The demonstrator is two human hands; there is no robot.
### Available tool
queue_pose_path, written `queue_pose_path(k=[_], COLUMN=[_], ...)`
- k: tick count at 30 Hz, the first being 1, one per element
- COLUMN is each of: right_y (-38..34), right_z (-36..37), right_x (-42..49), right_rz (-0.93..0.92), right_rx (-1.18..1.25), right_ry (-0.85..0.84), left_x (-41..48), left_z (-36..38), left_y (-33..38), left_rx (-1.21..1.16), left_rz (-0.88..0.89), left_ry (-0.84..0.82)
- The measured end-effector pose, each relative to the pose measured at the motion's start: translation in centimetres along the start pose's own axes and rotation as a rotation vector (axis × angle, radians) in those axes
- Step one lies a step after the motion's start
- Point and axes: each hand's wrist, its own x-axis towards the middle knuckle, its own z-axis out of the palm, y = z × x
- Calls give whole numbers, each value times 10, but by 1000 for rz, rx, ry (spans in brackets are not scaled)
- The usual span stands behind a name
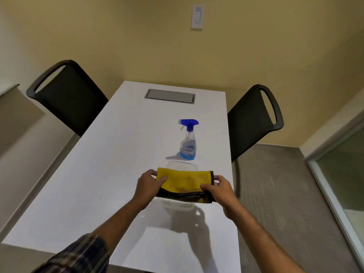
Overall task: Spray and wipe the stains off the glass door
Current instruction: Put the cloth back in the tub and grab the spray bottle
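A folded yellow cloth [184, 181] with a dark border is held over a clear plastic container [182, 166] on the white table [98, 174]. My left hand [148, 187] grips the cloth's left end and my right hand [219, 189] grips its right end. Just beyond the container, a clear spray bottle [188, 142] with a blue trigger head and blue liquid stands upright on the table. At the far right edge of the view is the glass door [346, 174] with its pale frame.
Two black chairs flank the table, one at the left [67, 95] and one at the right [252, 119]. A grey cable hatch [170, 96] is set into the table's far end. A white wall switch [197, 16] hangs on the yellow wall. Grey carpet [279, 194] lies between table and door.
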Motion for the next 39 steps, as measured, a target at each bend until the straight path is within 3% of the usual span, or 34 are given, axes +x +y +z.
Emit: queue_pose_path(k=[6, 29, 35, 39], right_y=[13, 45, 45, 35], right_z=[51, 76, 73, 66], right_x=[22, 88, 94, 107], right_rz=[-44, 72, 20, -115], right_rx=[-180, -644, -702, -597], right_ry=[233, 174, 180, 282], left_x=[35, 74, 80, 88], left_z=[16, 59, 61, 59], left_y=[-15, -35, -39, -28], left_rx=[141, 536, 597, 494], left_rz=[-2, -7, 61, 119], left_ry=[-95, -208, -189, -77])
